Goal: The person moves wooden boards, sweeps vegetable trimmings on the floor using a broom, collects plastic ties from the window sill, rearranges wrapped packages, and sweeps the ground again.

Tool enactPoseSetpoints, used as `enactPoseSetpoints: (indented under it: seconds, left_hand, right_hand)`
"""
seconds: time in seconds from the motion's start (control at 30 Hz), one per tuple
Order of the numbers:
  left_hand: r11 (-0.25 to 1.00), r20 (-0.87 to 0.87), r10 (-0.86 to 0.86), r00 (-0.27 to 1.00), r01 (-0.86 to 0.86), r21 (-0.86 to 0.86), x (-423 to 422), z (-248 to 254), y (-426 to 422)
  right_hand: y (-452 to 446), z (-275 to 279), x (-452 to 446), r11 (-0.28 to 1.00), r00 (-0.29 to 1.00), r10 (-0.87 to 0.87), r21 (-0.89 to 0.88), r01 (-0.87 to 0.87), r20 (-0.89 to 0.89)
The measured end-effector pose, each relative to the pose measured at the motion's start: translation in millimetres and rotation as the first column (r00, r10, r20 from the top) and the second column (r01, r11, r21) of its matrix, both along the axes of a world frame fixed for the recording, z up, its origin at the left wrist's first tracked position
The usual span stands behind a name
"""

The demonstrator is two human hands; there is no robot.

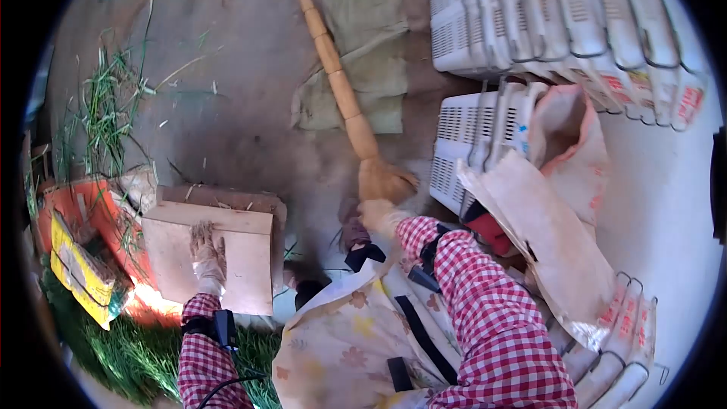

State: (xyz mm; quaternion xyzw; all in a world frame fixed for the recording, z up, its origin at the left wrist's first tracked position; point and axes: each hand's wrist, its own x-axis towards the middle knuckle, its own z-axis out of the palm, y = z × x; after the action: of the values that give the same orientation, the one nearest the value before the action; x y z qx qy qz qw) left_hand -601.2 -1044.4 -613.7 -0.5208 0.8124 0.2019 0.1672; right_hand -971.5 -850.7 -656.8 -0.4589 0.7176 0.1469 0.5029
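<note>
Across the pale box near the grass, the left hand lies flat, its fingers fairly straight and slightly apart. The right hand is at the flared end of a brown segmented pole, which slants away over the floor; blur hides whether those fingers grip it.

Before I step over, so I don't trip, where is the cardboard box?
In the head view, the cardboard box sits left of centre, beneath the person's left hand, with green grass just below it in the picture.
</note>
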Motion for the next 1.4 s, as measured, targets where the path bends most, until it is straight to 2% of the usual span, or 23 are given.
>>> enactPoseSetpoints:
  seconds: [0.03, 0.07, 0.1, 0.13, 0.17, 0.2, 0.23, 0.33, 0.5, 0.6, 0.67, 0.7, 0.73, 0.77, 0.87, 0.9, 1.0, 1.03, 1.13, 1.17, 1.27, 1.33, 1.4]
  left_hand:
    - [0.996, -0.042, -0.024, 0.999, 0.020, -0.086, -1, -6, 6]
    - [0.984, -0.084, -0.054, 0.995, 0.039, -0.175, -4, -13, 10]
    - [0.970, -0.081, -0.037, 0.996, 0.017, -0.241, -7, -23, 11]
    - [0.977, -0.057, -0.032, 0.998, 0.019, -0.213, -18, -25, 10]
    - [0.983, -0.032, -0.023, 0.999, 0.017, -0.181, -31, -19, 9]
    - [0.989, -0.011, -0.012, 1.000, 0.010, -0.150, -36, -22, 8]
    - [0.966, -0.100, -0.021, 0.995, -0.006, -0.259, -32, -34, 12]
    - [0.949, -0.082, -0.084, 0.993, 0.055, -0.310, -31, -38, 12]
    - [0.962, -0.034, -0.071, 0.997, 0.060, -0.266, -31, -36, 8]
    - [0.971, 0.009, -0.054, 0.999, 0.054, -0.234, -29, -36, 9]
    - [0.977, -0.015, -0.044, 0.999, 0.039, -0.211, -30, -34, 8]
    - [0.977, -0.014, -0.044, 0.999, 0.040, -0.212, -29, -36, 8]
    - [0.977, -0.019, -0.045, 0.999, 0.040, -0.211, -27, -37, 9]
    - [0.977, -0.018, -0.033, 0.999, 0.029, -0.213, -26, -38, 9]
    - [0.980, -0.033, -0.007, 0.999, 0.001, -0.199, -25, -38, 12]
    - [0.981, -0.037, 0.000, 0.999, -0.008, -0.194, -26, -39, 12]
    - [0.982, -0.041, 0.020, 0.999, -0.028, -0.184, -26, -38, 10]
    - [0.984, -0.042, 0.028, 0.999, -0.035, -0.176, -26, -38, 11]
    - [0.986, -0.068, 0.053, 0.996, -0.063, -0.155, -28, -38, 11]
    - [0.987, -0.077, 0.066, 0.995, -0.077, -0.141, -29, -38, 9]
    - [0.991, -0.052, 0.079, 0.996, -0.084, -0.107, -28, -36, 12]
    - [0.984, -0.115, 0.058, 0.992, -0.076, -0.159, -23, -36, 12]
    - [0.972, -0.261, 0.003, 0.965, -0.065, -0.228, -16, -20, 10]
  right_hand:
    - [-21, 9, -11, 0.999, 1.000, 0.011, 0.042, -0.010, -0.022]
    - [-23, -20, -22, 0.998, 0.996, 0.023, 0.056, -0.018, -0.085]
    - [-38, -22, -31, 0.997, 0.975, 0.022, 0.082, -0.003, -0.222]
    - [-31, -63, -52, 0.999, 0.966, 0.014, -0.028, -0.022, -0.260]
    - [-40, -80, -66, 0.986, 0.986, -0.108, -0.137, 0.091, -0.124]
    - [-60, -74, -75, 0.985, 0.972, -0.147, -0.120, 0.127, -0.181]
    - [-80, -66, -83, 0.981, 0.952, -0.186, -0.106, 0.165, -0.242]
    - [-100, -108, -107, 0.937, 0.895, -0.340, -0.183, 0.297, -0.289]
    - [-120, -155, -105, 0.855, 0.800, -0.513, -0.105, 0.508, -0.310]
    - [-115, -175, -90, 0.870, 0.764, -0.491, -0.199, 0.451, -0.419]
    - [-113, -180, -89, 0.865, 0.763, -0.483, -0.101, 0.491, -0.429]
    - [-107, -196, -89, 0.868, 0.729, -0.485, -0.165, 0.468, -0.483]
    - [-112, -193, -91, 0.863, 0.732, -0.484, -0.124, 0.490, -0.479]
    - [-124, -170, -83, 0.875, 0.702, -0.465, -0.158, 0.458, -0.540]
    - [-126, -160, -79, 0.933, 0.821, -0.322, -0.012, 0.359, -0.471]
    - [-122, -152, -74, 0.907, 0.818, -0.415, -0.110, 0.407, -0.399]
    - [-122, -120, -60, 0.854, 0.821, -0.514, -0.236, 0.463, -0.247]
    - [-120, -112, -60, 0.849, 0.839, -0.520, -0.205, 0.488, -0.158]
    - [-140, -44, -39, 0.773, 0.765, -0.601, -0.075, 0.630, 0.230]
    - [-148, -15, -28, 0.782, 0.771, -0.577, -0.087, 0.617, 0.269]
    - [-143, 27, -3, 0.733, 0.650, -0.602, -0.002, 0.681, 0.463]
    - [-145, 83, 25, 0.778, 0.687, -0.518, -0.054, 0.626, 0.510]
    - [-141, 126, 44, 0.822, 0.736, -0.386, -0.156, 0.548, 0.556]
